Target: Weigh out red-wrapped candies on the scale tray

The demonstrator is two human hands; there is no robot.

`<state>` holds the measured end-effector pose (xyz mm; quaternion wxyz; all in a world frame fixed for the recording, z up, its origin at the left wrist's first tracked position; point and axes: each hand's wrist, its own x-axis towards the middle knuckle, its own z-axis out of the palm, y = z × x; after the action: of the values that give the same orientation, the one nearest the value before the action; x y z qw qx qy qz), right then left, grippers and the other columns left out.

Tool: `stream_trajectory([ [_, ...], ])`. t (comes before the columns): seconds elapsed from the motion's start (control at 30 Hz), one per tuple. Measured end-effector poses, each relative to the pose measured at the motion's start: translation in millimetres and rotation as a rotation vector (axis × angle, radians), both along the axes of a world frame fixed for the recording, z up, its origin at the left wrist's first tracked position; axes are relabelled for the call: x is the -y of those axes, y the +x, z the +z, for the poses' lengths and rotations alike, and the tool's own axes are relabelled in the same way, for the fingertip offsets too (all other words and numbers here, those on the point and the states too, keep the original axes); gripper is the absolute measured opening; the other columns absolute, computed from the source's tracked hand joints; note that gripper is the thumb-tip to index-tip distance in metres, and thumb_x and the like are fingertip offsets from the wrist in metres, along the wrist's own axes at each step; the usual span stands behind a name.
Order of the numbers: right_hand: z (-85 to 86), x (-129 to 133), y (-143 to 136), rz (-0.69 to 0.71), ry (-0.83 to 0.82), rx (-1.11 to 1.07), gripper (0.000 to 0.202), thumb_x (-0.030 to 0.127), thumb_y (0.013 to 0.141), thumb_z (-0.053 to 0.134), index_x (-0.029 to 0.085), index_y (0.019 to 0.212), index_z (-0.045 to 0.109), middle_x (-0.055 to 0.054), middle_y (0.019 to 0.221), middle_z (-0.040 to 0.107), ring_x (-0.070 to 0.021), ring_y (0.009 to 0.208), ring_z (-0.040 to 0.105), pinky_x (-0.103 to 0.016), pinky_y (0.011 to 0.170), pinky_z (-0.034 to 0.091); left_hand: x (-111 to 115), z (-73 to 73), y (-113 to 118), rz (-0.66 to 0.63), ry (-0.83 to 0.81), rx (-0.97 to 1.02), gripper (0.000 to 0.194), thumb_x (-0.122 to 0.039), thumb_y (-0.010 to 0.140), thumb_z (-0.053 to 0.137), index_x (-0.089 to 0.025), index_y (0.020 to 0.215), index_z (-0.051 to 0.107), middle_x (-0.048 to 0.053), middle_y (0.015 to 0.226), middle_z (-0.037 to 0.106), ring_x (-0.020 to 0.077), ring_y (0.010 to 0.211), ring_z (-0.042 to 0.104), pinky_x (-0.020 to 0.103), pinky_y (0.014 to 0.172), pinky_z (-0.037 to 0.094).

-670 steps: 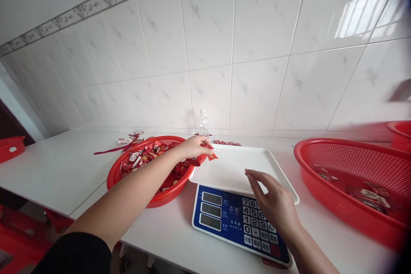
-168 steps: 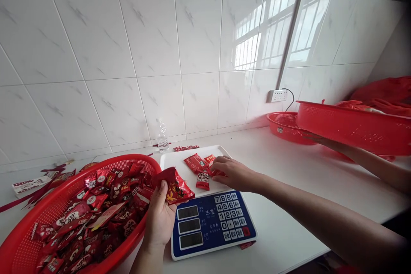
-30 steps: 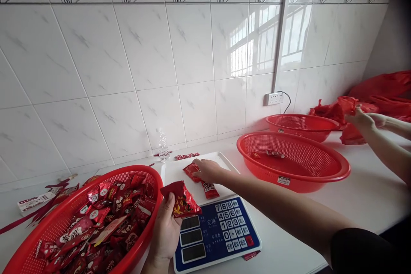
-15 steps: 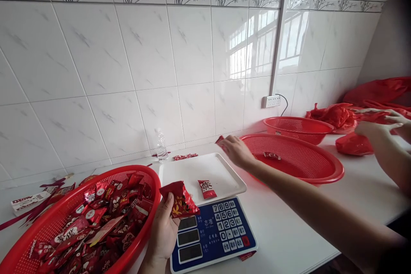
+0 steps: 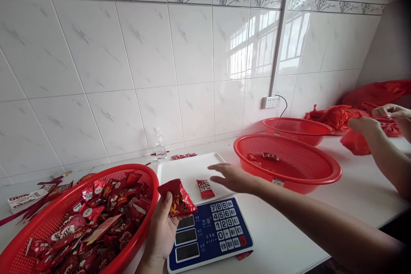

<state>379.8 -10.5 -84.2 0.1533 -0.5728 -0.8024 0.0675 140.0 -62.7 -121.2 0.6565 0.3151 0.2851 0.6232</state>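
At the far left of the white worktop [image 5: 289,239], a round red plastic mesh basket [image 5: 143,174] is heaped with small red foil-wrapped sweets [image 5: 93,218]. Just right of its rim, the left hand [image 5: 162,233] rises from the near edge, its grip closed around a crumpled red foil packet [image 5: 177,197], thumb pressed on the front. Beside it stands a blue electronic scale with a number keypad [image 5: 210,233], carrying a white rectangular tray [image 5: 180,169]. One small red sweet wrapper [image 5: 204,188] lies on the tray near its front edge. The right hand [image 5: 231,176] hovers flat over the tray's right part, just right of that wrapper, fingers spread wide and holding nothing. Behind the tray, against the tiled wall, stands a small clear plastic bottle [image 5: 159,147]. Further right sits a second red mesh basket [image 5: 321,177] holding only a few wrappers, with a third red basket [image 5: 298,126] behind it. At the far right, another person's hands [image 5: 366,126] handle red plastic bags [image 5: 330,115].
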Motion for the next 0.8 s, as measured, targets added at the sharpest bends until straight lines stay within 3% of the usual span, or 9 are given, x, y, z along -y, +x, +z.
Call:
stream_trajectory([
  [0.13,-2.0,10,-34,0.098,-0.071,-0.026,0.046,0.041,0.085,0.054,0.022,0.127,0.057,-0.012,0.117,0.066,-0.0291,0.108,0.06,-0.04,0.09,0.048,-1,-0.1,0,0.013,-0.015,0.026,0.046,-0.041,0.06,0.083,-0.017,0.097,0.068,0.005,0.086,0.072,0.0188,0.076,0.068,0.026,0.059,0.057],
  [0.27,-9.1,9,-38,0.153,-0.028,-0.104,0.043,0.016,0.077,0.059,0.025,0.119,0.061,-0.008,0.12,0.06,-0.0189,0.097,0.064,-0.028,0.084,0.05,-2,0.9,1,0.018,-0.022,0.04,0.043,-0.038,0.061,0.083,-0.018,0.096,0.068,0.003,0.085,0.072,0.0175,0.073,0.067,0.026,0.06,0.057],
  [0.4,-14.1,-2,-5,-0.008,0.229,-0.179,0.039,0.009,0.078,0.051,0.027,0.109,0.066,-0.005,0.115,0.06,-0.0133,0.08,0.065,-0.024,0.072,0.054,-2,-2.0,-1,-0.021,0.02,0.008,0.037,-0.031,0.066,0.078,-0.018,0.099,0.068,0.004,0.088,0.071,0.02,0.078,0.067,0.03,0.064,0.058],
  [0.63,0.6,-18,104,-0.492,0.365,-0.154,0.042,0.017,0.085,0.041,0.014,0.122,0.059,-0.02,0.129,0.05,-0.0349,0.111,0.056,-0.051,0.088,0.05,1,-5.6,0,-0.129,0.117,-0.091,0.041,-0.029,0.073,0.072,-0.022,0.113,0.062,0.006,0.102,0.069,0.0243,0.094,0.066,0.034,0.078,0.056],
  [0.7,-1.8,-18,115,-0.558,0.37,-0.128,0.044,0.02,0.082,0.047,0.012,0.125,0.056,-0.022,0.134,0.046,-0.0414,0.123,0.045,-0.06,0.094,0.043,3,-2.5,2,-0.13,0.126,-0.13,0.039,-0.032,0.075,0.072,-0.023,0.112,0.061,0.006,0.105,0.068,0.0238,0.096,0.065,0.033,0.078,0.055],
  [0.8,-7.9,-9,96,-0.485,0.379,-0.106,0.042,0.029,0.084,0.05,0.019,0.124,0.057,-0.016,0.137,0.049,-0.0373,0.129,0.041,-0.058,0.1,0.039,6,0.7,5,-0.138,0.178,-0.161,0.036,-0.036,0.076,0.072,-0.021,0.108,0.063,0.008,0.106,0.068,0.0247,0.098,0.064,0.033,0.08,0.054],
])
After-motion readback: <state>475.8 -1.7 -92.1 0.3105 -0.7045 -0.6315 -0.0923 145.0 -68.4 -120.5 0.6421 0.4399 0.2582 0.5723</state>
